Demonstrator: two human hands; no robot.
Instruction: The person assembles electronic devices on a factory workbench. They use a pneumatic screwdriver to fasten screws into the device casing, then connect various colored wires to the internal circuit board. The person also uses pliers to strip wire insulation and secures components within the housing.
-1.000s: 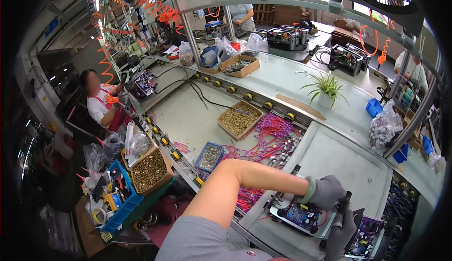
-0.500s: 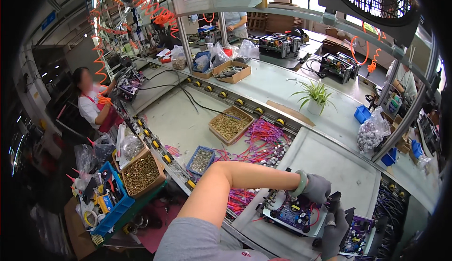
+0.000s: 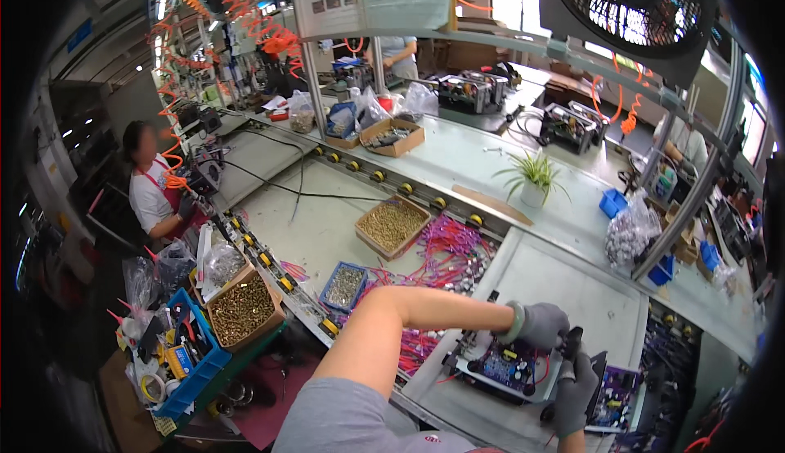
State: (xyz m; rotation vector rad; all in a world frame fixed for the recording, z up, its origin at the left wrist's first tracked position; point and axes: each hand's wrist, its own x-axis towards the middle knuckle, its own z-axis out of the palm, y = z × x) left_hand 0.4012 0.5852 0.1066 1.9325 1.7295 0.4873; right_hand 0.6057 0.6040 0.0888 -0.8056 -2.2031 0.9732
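Observation:
My left hand point(image 3: 544, 326), in a grey glove with a pale green bangle at the wrist, reaches over an open metal chassis point(image 3: 472, 371). Its fingers are curled against a small black part point(image 3: 572, 342). My right hand point(image 3: 576, 392), gloved too, comes up from below and grips that same part. Inside the chassis lies a purple circuit board point(image 3: 509, 365) with a red wire loop beside it. To the right of my right hand is a second purple board point(image 3: 619, 400) beside a black panel. My fingertips are partly hidden, and the part's exact kind is unclear.
Pink and purple wire leads point(image 3: 452, 244) lie beyond my left arm, near a carton of brass fasteners point(image 3: 394, 226) and a blue tray point(image 3: 343, 286) of small metal pieces. A blue crate point(image 3: 196, 375) stands left. Black cables point(image 3: 666, 363) lie right. A co-worker point(image 3: 151, 183) stands far left.
My hands have drawn closer together around the black part, and the right one sits a little higher. The view has shifted slightly. The far-left co-worker's arm has come down.

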